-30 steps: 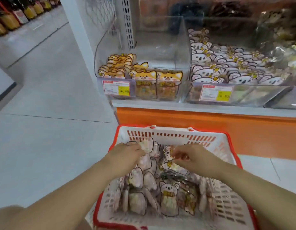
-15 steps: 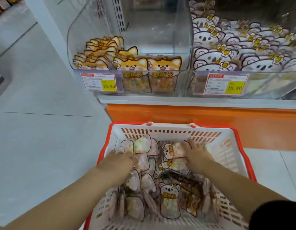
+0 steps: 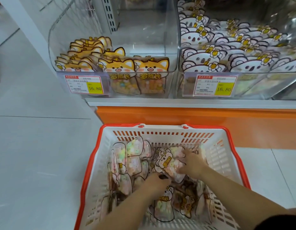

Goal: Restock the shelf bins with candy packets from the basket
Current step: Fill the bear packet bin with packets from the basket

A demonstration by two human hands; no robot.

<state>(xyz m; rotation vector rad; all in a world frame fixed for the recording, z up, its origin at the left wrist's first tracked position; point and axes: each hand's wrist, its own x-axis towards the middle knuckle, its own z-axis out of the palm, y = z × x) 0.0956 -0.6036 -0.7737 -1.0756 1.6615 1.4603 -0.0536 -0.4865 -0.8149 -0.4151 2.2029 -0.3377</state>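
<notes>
Price tags (image 3: 85, 84): 16.80. Right hand (image 3: 193, 165): fingers spread on koala packet (image 3: 167, 161). Left hand (image 3: 156, 183): fingers curled among basket (image 3: 100, 156) packets; grip unclear.

Basket (image 3: 160, 138) white, red rim; fox packets (image 3: 150, 67) orange, cream faces; koala packets (image 3: 200, 67) white, yellow flowers.

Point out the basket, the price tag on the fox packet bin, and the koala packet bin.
basket (image 3: 164, 128): head view, far red rim.
price tag (image 3: 95, 88): head view, its yellow price patch.
koala packet bin (image 3: 260, 85): head view, clear front wall.
</notes>
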